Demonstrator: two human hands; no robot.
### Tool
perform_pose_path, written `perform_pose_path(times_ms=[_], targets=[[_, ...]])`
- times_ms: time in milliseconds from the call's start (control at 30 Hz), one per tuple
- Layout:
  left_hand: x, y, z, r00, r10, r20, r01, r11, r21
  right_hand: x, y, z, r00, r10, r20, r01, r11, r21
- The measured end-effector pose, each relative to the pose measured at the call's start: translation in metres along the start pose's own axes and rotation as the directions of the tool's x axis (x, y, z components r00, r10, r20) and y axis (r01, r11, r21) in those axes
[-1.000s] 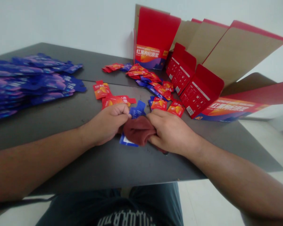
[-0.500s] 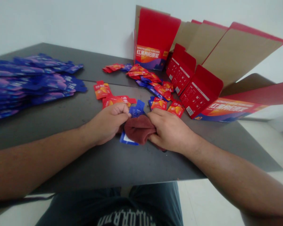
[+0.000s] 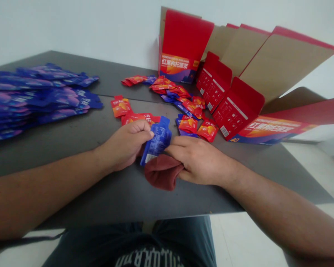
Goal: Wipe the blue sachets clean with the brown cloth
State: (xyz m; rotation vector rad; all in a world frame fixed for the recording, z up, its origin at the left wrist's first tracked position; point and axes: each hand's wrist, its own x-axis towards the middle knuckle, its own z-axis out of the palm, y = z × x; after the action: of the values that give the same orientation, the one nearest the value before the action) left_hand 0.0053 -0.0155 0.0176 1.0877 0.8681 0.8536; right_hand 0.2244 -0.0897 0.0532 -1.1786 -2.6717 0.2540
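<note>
A blue sachet (image 3: pixel 158 139) with printed text and a barcode is pinched at its left edge by my left hand (image 3: pixel 129 142). My right hand (image 3: pixel 199 157) grips a brown cloth (image 3: pixel 161 172), bunched and hanging in front of the sachet's lower end. The right fingertips come close to the sachet's right edge; whether they touch it I cannot tell. Just beyond my left hand lie red sachets (image 3: pixel 121 106). Past my right hand are more red sachets (image 3: pixel 208 129), with blue ones partly beneath.
Blue sachets (image 3: pixel 44 92) are piled at the left of the grey table (image 3: pixel 105 200). A loose heap of red and blue sachets (image 3: pixel 172 91) lies farther back. Open red cartons (image 3: pixel 180 66) stand at the back and right, flaps raised.
The brown cloth and my right hand have moved down off the sachet toward me. More of the blue sachet's face now shows. My left hand keeps its hold.
</note>
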Motion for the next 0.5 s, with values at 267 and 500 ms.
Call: perform_pose_path(times_ms=[267, 500], targets=[[0.0009, 0.0014, 0.0005, 1.0, -0.019, -0.008, 0.019, 1.0, -0.004, 0.0012, 0.0048, 0.0043, 0.974, 0.176, -0.142, -0.183, 0.982, -0.042], [0.0005, -0.0015, -0.0024, 1.0, -0.017, 0.018, 0.016, 0.999, 0.031, 0.0013, 0.0043, 0.003, 0.974, 0.186, -0.129, -0.194, 0.979, -0.055]])
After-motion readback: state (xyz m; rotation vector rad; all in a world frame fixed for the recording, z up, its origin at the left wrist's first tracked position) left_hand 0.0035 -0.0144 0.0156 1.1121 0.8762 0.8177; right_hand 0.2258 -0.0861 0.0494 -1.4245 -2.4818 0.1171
